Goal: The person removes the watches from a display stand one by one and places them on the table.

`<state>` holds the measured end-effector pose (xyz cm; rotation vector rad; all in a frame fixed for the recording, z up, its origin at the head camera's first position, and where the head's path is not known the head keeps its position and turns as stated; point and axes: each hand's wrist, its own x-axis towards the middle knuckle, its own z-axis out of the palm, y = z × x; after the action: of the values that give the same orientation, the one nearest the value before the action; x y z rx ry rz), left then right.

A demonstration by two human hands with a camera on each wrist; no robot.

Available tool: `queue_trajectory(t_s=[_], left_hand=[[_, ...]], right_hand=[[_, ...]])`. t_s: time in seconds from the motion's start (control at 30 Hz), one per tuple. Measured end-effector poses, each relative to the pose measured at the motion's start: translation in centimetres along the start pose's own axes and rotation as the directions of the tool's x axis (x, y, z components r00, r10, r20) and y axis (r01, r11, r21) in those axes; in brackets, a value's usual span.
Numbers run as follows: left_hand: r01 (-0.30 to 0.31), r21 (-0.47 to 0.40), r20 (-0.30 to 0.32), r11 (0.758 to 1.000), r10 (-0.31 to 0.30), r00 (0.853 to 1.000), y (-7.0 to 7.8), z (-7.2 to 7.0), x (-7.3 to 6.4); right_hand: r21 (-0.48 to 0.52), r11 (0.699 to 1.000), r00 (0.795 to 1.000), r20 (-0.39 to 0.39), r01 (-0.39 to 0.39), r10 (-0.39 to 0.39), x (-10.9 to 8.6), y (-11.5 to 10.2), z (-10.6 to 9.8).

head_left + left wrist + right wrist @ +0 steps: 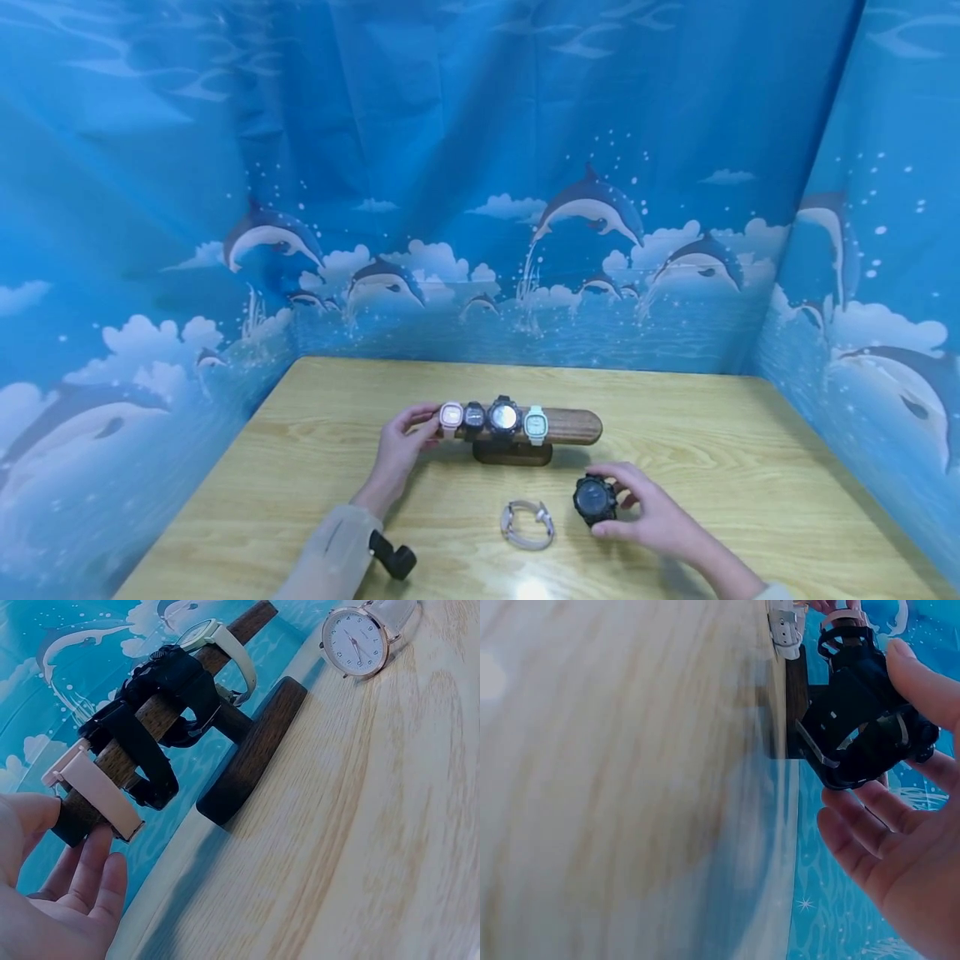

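Note:
My left hand [397, 454] grips the left end of a dark wooden watch stand [573, 426], thumb and fingers around the bar beside a pink watch [451, 415]. Along the bar follow a small black watch [474, 415], a bigger black watch with a bright face [504, 417] and a pale green watch [536, 425]. The bar's right end carries no watch. In front of that end, my right hand [648, 508] holds a chunky black watch [592, 497] between thumb and fingers. Its buckled strap loop [840, 742] shows in the right wrist view.
A watch with a pale strap [528, 546] and a white dial [356, 643] lies on the wooden table [300, 467] between the hands. A blue dolphin-print curtain [465, 167] surrounds the table's back and sides. A black strap device [393, 557] sits on the left sleeve.

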<state>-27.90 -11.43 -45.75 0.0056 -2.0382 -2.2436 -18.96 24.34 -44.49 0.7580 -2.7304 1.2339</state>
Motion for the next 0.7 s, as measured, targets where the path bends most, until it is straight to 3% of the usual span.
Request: queue_trajectory(t_s=[0.27,0.43,0.5,0.7], left_hand=[[-0.005,0.001,0.0,1.0,0.005,1.0,-0.2,-0.1,0.1],[0.015,0.007,-0.005,1.0,-0.014,1.0,0.0,-0.1,0.0],[0.021,0.016,0.002,1.0,-0.021,1.0,0.7,0.1,-0.4],[0.03,0.015,0.004,0.999,-0.03,1.0,0.5,0.1,-0.2]], right_hand=[[-0.033,0.999,1.0,0.013,0.021,-0.021,0.1,-0.3,0.7],[-0.045,0.999,1.0,0.022,-0.003,0.005,0.2,-0.2,0.9],[-0.045,0.999,0.999,0.028,-0.018,0.02,0.2,-0.2,0.9],[-0.057,0.998,0.999,0.038,-0.031,0.033,0.1,-0.3,1.1]])
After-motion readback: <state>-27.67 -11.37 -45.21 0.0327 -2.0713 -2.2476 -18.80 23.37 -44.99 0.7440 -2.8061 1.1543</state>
